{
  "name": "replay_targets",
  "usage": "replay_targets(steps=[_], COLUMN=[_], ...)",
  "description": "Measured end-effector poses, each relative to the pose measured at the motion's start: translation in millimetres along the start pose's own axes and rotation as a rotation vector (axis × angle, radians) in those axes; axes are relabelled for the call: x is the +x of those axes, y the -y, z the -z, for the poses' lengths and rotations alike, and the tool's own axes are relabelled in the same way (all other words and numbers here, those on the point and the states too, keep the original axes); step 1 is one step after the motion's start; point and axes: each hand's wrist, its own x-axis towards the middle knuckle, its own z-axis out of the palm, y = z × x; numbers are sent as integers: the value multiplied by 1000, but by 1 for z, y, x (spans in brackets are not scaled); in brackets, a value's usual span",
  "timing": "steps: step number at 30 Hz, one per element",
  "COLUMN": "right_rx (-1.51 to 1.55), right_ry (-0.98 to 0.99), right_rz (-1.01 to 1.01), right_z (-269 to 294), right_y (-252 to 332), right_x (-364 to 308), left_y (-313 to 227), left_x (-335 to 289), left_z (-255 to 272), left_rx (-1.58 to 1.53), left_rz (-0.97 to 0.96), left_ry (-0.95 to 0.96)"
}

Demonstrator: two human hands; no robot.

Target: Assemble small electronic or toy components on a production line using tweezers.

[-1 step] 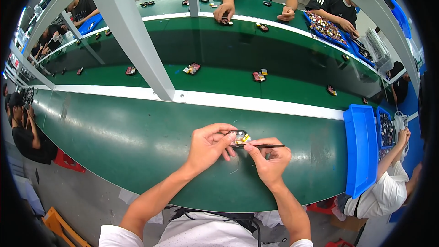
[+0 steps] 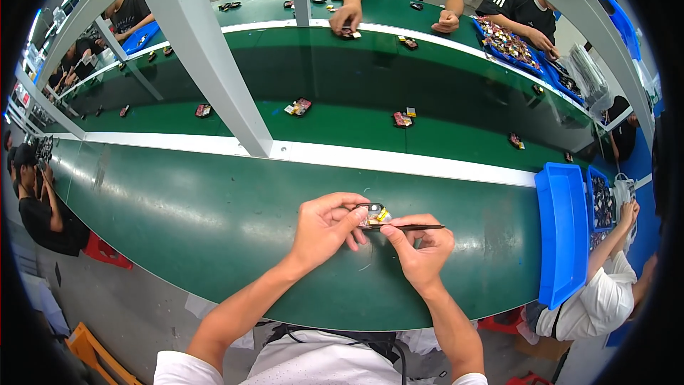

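Note:
Over the green worktop [image 2: 235, 214], my left hand [image 2: 324, 232] is closed on a small electronic device [image 2: 372, 212]. Its black rounded casing is exposed, with pale and yellow parts inside. My left thumb lies across its near-left part and hides some of it. From the right, my right hand [image 2: 420, 246] pinches a slim dark tool [image 2: 426, 227] that looks like tweezers. Its thin end reaches the near edge of the device; whether it grips a part there is too small to tell.
A blue tray [image 2: 559, 235] stands at the worktop's right end. Beyond a white rail [image 2: 399, 162], a green conveyor belt [image 2: 335, 128] carries several similar devices. A white post [image 2: 199, 57] rises at left. Across the belt, a co-worker's hand [image 2: 347, 17] handles another device.
The co-worker's hand across the belt has shifted slightly left with the device. My own hands have not visibly moved.

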Motion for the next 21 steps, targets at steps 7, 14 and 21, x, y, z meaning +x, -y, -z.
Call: replay_targets(steps=[7, 14, 21], right_rx=[-33, -63, -97], right_ry=[50, 86, 124], right_rz=[52, 106, 155], right_z=[10, 18, 25], right_y=[-2, -2, 1], right_x=[3, 4, 6], left_y=[-1, 3, 4], left_x=[1, 3, 3], left_z=[-5, -14, -19], left_rx=[45, 73, 117], left_rz=[-8, -38, -42], left_ry=[-1, -6, 12])
